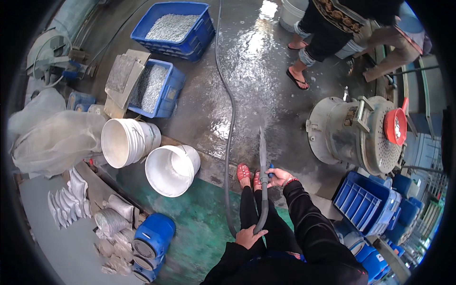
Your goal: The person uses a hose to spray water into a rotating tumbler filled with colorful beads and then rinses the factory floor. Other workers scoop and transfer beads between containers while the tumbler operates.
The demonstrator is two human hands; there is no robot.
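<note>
A grey hose (229, 142) runs down from the far side, loops near my waist and comes back up to a grey pipe nozzle (264, 178) with a blue valve handle (270, 170). Water (262, 142) streams from its tip onto the wet floor ahead. My right hand (280, 177) is closed around the valve handle beside the nozzle. Lower down, my left hand (250, 237) grips the bend of the hose, its fingers wrapped partly out of sight. My feet in red sandals (243, 171) stand just left of the nozzle.
White buckets (174, 171) and blue crates of pale pellets (172, 26) stand at left. A metal drum machine (339, 128) with a red scoop (395, 126) is at right, above blue crates (363, 199). Two people stand far right, one in flip-flops (298, 78). Blue barrels (154, 235) sit near left.
</note>
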